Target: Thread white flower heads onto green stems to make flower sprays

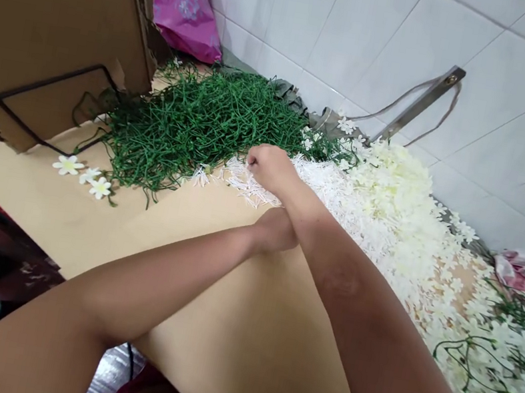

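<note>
My forearms cross over the tan tabletop. My right hand (272, 170) has its fingers curled in at the near edge of the green stem pile (215, 120), above the white stamen pieces (330, 185); whatever it may hold is too small to make out. Below it, my left hand (277, 229) lies partly under the right wrist, its fingers hidden. Cream petals (396, 186) are heaped to the right of the stamens. A few white flowers (100, 187) with yellow centres rest on the left of the table.
A cardboard box (55, 17) stands at the back left with a black wire frame (24, 90) by it. A pink bag (189, 7) leans behind. A metal bar (421, 106) rises by the tiled wall. Finished-looking flowers on stems (504, 381) fill the right side.
</note>
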The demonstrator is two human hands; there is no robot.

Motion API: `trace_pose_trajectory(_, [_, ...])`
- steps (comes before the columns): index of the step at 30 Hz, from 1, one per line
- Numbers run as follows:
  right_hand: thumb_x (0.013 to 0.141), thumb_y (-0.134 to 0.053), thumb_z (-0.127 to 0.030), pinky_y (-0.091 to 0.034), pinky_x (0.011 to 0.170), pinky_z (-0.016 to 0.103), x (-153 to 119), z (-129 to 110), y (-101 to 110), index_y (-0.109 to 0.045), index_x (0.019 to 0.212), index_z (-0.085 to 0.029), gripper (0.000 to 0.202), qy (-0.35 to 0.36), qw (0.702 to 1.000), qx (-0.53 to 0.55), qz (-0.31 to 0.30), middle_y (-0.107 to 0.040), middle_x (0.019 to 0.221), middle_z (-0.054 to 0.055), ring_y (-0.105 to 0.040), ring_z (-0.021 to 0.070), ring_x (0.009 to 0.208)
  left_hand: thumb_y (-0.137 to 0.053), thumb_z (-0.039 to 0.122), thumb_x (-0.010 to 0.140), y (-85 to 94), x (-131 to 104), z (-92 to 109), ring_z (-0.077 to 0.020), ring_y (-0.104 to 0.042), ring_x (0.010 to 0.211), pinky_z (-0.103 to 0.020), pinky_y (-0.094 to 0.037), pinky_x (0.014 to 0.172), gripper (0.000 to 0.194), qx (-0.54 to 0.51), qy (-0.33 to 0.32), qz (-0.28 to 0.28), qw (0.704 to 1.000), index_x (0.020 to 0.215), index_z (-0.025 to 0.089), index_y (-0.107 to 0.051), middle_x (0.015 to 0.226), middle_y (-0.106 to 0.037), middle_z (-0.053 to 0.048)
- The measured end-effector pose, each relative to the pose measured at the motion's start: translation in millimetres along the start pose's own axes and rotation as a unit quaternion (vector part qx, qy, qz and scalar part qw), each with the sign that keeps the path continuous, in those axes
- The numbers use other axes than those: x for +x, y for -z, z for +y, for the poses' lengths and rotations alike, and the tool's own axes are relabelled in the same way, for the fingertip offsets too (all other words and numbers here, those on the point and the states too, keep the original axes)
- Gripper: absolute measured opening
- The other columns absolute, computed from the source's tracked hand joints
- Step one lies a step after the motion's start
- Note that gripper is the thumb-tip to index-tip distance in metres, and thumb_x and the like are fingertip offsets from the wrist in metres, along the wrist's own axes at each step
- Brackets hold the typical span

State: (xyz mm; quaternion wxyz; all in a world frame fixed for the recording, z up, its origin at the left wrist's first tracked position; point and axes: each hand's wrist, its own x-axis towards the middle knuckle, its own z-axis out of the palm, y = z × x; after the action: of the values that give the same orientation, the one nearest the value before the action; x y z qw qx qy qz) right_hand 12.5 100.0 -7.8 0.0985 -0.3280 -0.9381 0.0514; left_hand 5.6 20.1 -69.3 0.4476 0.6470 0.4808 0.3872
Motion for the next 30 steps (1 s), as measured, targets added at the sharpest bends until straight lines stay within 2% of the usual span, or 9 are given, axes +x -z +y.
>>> trace_pose_trajectory(4, [0.076, -0.06, -0.014, -0.042, 0.065, 0.03, -14.8, 19.3, 16.6, -0.068, 0.072, -0.015, 0.009, -0.063, 0.971, 0.195, 0.122, -0.061, 0.062, 0.002, -0.055, 0.0145, 0.064, -0.047, 0.027, 0.081, 3.4, 0.4, 8.5, -0.0244, -0.061, 0.087, -0.033, -0.04, 0.074, 0.022, 0.163, -0.03, -0.052, 0.985, 0.07, 0.02, -0.065, 0.085, -0.07, -0.005])
trace_pose_trajectory(7, [0.073, -0.062, -0.014, -0.042, 0.06, 0.03, -33.4, 27.1, 31.6, -0.069, 0.07, -0.015, 0.008, -0.101, 0.938, 0.293, 0.153, -0.054, 0.052, 0.0, -0.051, 0.0127, 0.054, -0.043, 0.029, 0.083, 3.6, 3.0, 8.8, -0.0184, -0.06, 0.079, -0.029, -0.039, 0.07, 0.026, 0.173, -0.032, -0.061, 0.982, 0.073, 0.021, -0.065, 0.081, -0.069, -0.002])
trace_pose_trajectory(11, [0.072, -0.065, -0.015, -0.042, 0.056, 0.029, -70.7, 30.9, 48.5, -0.07, 0.073, -0.014, 0.005, -0.133, 0.907, 0.351, 0.189, -0.056, 0.053, 0.0, -0.051, 0.0118, 0.052, -0.052, 0.026, 0.08, 1.9, 5.1, 7.5, -0.0124, -0.056, 0.068, -0.025, -0.041, 0.065, 0.019, -0.01, 0.003, 0.003, 1.0, 0.09, 0.016, -0.064, 0.073, -0.063, -0.001])
trace_pose_trajectory(15, [0.073, -0.067, -0.023, -0.04, 0.047, 0.024, -118.0, 33.1, 59.2, -0.068, 0.071, -0.014, 0.009, -0.17, 0.878, 0.391, 0.22, -0.063, 0.06, 0.001, -0.049, 0.008, 0.048, -0.064, 0.029, 0.075, 6.0, 1.3, 14.1, -0.0083, -0.055, 0.062, -0.022, -0.041, 0.062, 0.035, -0.202, 0.013, 0.039, 0.978, 0.105, 0.012, -0.058, 0.079, -0.061, -0.001])
trace_pose_trajectory(18, [0.07, -0.071, -0.028, -0.039, 0.043, 0.021, -150.0, 35.8, 59.7, -0.067, 0.068, -0.013, 0.015, -0.21, 0.867, 0.416, 0.175, -0.063, 0.058, 0.001, -0.049, 0.0067, 0.046, -0.072, 0.037, 0.068, 9.9, -1.5, 18.7, -0.0089, -0.059, 0.067, -0.022, -0.041, 0.063, 0.042, -0.271, 0.018, 0.045, 0.961, 0.101, 0.014, -0.06, 0.085, -0.065, -0.002])
trace_pose_trajectory(21, [0.068, -0.073, -0.032, -0.043, 0.044, 0.02, -172.0, 40.5, 53.9, -0.068, 0.066, -0.013, 0.019, -0.218, 0.869, 0.44, 0.069, -0.065, 0.058, 0.002, -0.051, 0.0068, 0.047, -0.074, 0.041, 0.066, 10.7, -1.6, 19.9, -0.0081, -0.057, 0.066, -0.021, -0.041, 0.063, 0.04, -0.287, 0.031, 0.042, 0.957, 0.093, 0.014, -0.065, 0.08, -0.066, -0.001])
trace_pose_trajectory(24, [0.07, -0.07, -0.029, -0.045, 0.047, 0.02, -184.8, 47.6, 49.6, -0.07, 0.07, -0.014, 0.016, -0.191, 0.866, 0.46, -0.044, -0.066, 0.061, 0.001, -0.053, 0.0065, 0.049, -0.073, 0.044, 0.067, 9.9, -0.4, 19.9, -0.0077, -0.052, 0.059, -0.021, -0.039, 0.059, 0.034, -0.246, 0.037, 0.039, 0.968, 0.08, 0.014, -0.068, 0.068, -0.063, -0.001])
trace_pose_trajectory(27, [0.067, -0.072, -0.026, -0.05, 0.055, 0.02, -193.1, 57.4, 56.7, -0.071, 0.083, -0.015, 0.019, -0.147, 0.859, 0.474, -0.126, -0.07, 0.07, 0.002, -0.059, 0.0081, 0.058, -0.07, 0.047, 0.069, 8.1, -0.4, 20.3, -0.0086, -0.049, 0.057, -0.023, -0.039, 0.058, 0.033, -0.198, 0.036, 0.022, 0.979, 0.071, 0.014, -0.067, 0.065, -0.063, -0.002])
trace_pose_trajectory(30, [0.065, -0.073, -0.026, -0.053, 0.064, 0.025, -196.8, 71.6, 72.6, -0.07, 0.092, -0.016, 0.029, -0.131, 0.862, 0.465, -0.156, -0.072, 0.082, 0.004, -0.064, 0.0122, 0.071, -0.066, 0.045, 0.072, 3.8, -2.4, 21.2, -0.0094, -0.051, 0.06, -0.023, -0.04, 0.061, 0.033, -0.132, 0.037, -0.017, 0.99, 0.063, 0.014, -0.066, 0.068, -0.066, -0.004])
